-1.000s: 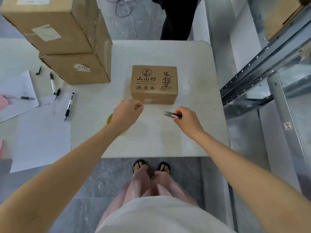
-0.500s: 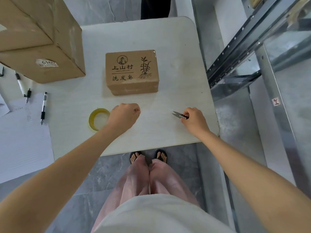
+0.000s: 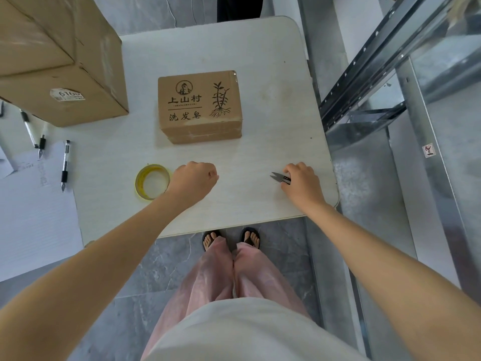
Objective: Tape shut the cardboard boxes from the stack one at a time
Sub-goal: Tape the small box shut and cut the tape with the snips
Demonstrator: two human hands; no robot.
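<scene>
One closed printed box point(image 3: 199, 105) on table point(image 3: 260, 61), left grip point(image 3: 194, 178) clenched beside tape roll point(image 3: 138, 182), right grip point(image 3: 302, 181) grasping snips point(image 3: 279, 177)

brown cardboard box point(image 3: 200, 106) with black plant print; yellow tape roll point(image 3: 152, 181); white table point(image 3: 273, 74); pink trousers point(image 3: 221, 272)

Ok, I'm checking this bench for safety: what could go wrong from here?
1. The right hand grips the snips with bare blades pointing toward the left hand; reaching across could nick it.
2. The snips are held near the right edge of the table; if dropped, they might fall toward the sandalled feet.
</scene>
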